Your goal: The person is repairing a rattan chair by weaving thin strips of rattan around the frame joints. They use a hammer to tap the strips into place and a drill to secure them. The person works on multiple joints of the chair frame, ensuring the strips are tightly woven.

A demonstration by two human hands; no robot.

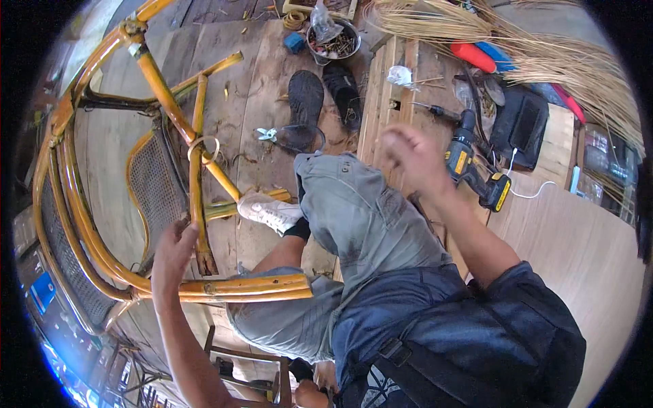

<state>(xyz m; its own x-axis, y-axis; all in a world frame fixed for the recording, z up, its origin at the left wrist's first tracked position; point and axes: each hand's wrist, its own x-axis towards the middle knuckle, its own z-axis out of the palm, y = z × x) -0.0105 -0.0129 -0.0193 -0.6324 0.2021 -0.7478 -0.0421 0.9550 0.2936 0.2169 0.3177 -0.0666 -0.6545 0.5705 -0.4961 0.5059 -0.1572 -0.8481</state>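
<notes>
A glossy yellow-brown rattan chair frame [178, 112] lies tipped over at my left, its lower poles across my lap. Woven cane panels [156, 183] fill parts of it. My left hand [175, 255] is closed at a pole [196, 183] of the frame, thumb and forefinger against its lower part; the other fingers are mostly hidden. A pale loop of cane strip [204, 151] circles the crossing of two poles. My right hand [413, 155] is raised above the workbench edge, left of a yellow-and-black cordless drill [462, 160]. Its curled fingers are smeared; no held thing shows.
Pliers with pale jaws [289, 137] lie beside dark sandals [306, 95] on the plank floor. A metal bowl of small pieces [335, 46] stands beyond. A phone [527, 122] with a white cable and bundles of cane strands [435, 24] are at the right.
</notes>
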